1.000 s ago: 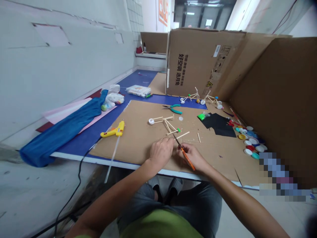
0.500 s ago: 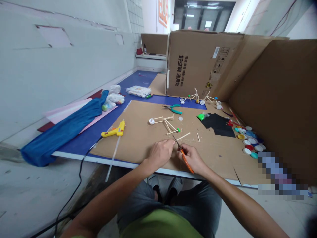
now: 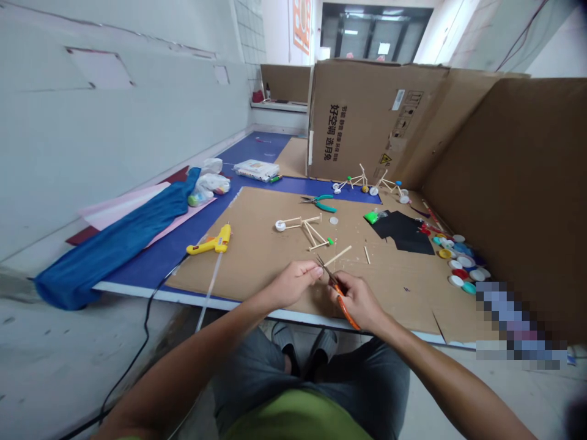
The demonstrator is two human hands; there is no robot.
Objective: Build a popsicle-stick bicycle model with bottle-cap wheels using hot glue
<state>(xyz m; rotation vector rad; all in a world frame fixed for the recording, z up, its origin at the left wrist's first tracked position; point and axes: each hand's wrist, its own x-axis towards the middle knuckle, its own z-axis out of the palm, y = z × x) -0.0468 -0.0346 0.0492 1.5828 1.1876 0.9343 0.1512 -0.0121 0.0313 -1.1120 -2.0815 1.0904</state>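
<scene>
On the flat brown cardboard sheet [image 3: 257, 269] sits one spindly frame of thin pale wooden sticks [image 3: 312, 231], with one white disc [image 3: 280, 226] and one green lump [image 3: 330, 242]. Nearer, the right hand [image 3: 360, 299] grips one pair of orange-handled metal scissors [image 3: 337, 286], while the left hand [image 3: 296, 284] pinches the near end of a straight, pale wooden stick [image 3: 339, 254] at the blades. One shorter wooden piece [image 3: 367, 255] lies to the right.
</scene>
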